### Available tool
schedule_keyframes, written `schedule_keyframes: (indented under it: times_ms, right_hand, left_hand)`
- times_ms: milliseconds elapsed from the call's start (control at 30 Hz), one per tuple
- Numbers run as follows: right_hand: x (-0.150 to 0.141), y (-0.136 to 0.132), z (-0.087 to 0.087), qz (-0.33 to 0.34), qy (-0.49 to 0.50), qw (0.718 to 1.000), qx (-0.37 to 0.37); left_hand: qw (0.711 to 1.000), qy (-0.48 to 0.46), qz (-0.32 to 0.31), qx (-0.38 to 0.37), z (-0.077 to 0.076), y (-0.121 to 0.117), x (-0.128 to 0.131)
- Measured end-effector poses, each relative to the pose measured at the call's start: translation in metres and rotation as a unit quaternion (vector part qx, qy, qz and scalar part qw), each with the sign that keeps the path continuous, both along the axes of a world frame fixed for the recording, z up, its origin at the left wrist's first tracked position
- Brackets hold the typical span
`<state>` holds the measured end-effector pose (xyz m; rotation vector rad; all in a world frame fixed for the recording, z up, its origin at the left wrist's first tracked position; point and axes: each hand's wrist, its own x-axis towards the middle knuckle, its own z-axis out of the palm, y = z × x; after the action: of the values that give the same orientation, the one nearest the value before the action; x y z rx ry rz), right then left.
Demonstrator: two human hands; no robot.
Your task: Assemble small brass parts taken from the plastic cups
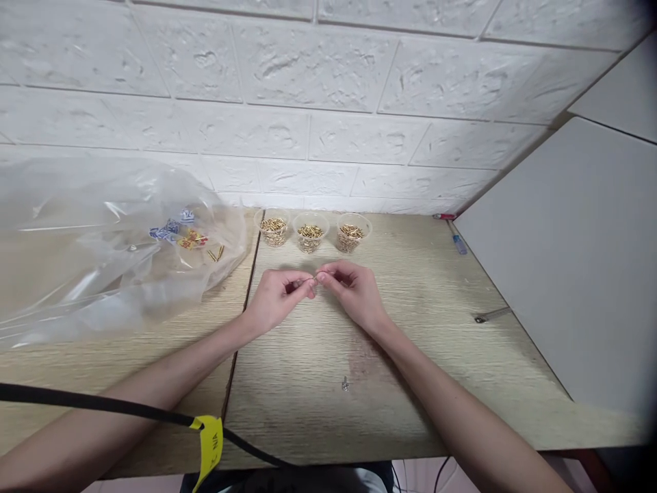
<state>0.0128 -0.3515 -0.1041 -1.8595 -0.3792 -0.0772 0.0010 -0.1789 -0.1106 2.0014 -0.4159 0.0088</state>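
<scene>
My left hand (281, 293) and my right hand (354, 287) meet above the table, thumbs and fingertips pinched together. Between them shows a thin, small gold-coloured pin (315, 277), mostly covered by the fingers. Both hands are closed on it; its exact shape is too small to make out. Just behind the hands stand three clear plastic cups in a row, the left cup (274, 229), the middle cup (311, 233) and the right cup (352, 233). Each holds many small gold-coloured metal pieces.
A large clear plastic bag (102, 274) with a few gold pieces covers the left side. A small metal part (345, 384) lies near the front. To the right are a metal tool (493, 315), a blue-handled screwdriver (458, 243) and a white panel (564, 239). A black cable (102, 402) crosses lower left.
</scene>
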Motion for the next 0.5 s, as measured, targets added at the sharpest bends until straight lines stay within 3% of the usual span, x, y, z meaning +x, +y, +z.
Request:
schedule_keyframes:
  times_ms: [100, 167, 200, 267, 333, 400, 500]
  right_hand:
    - [0.002, -0.005, 0.006, -0.004, 0.029, 0.999, 0.034]
    - [0.002, -0.008, 0.013, -0.03, 0.023, 0.998, 0.045]
    - [0.001, -0.009, 0.017, -0.042, 0.015, 0.998, 0.049]
    - [0.0, -0.012, 0.026, -0.054, -0.012, 0.997, 0.05]
    - [-0.003, -0.013, 0.036, -0.06, -0.048, 0.996, 0.05]
    - [-0.007, -0.015, 0.045, -0.062, -0.083, 0.993, 0.052]
    - [-0.017, -0.022, 0.064, -0.061, -0.129, 0.988, 0.06]
  left_hand:
    - [0.996, -0.051, 0.027, 0.062, 0.026, 0.015, -0.004]
    - [0.977, -0.108, 0.087, 0.165, 0.052, 0.036, -0.008]
    - [0.955, -0.134, 0.144, 0.221, 0.064, 0.049, -0.011]
    - [0.886, -0.153, 0.274, 0.341, 0.085, 0.076, -0.014]
    - [0.807, -0.077, 0.363, 0.459, 0.096, 0.099, -0.013]
    - [0.764, 0.022, 0.364, 0.532, 0.098, 0.113, -0.009]
    - [0.756, 0.114, 0.306, 0.568, 0.098, 0.121, -0.005]
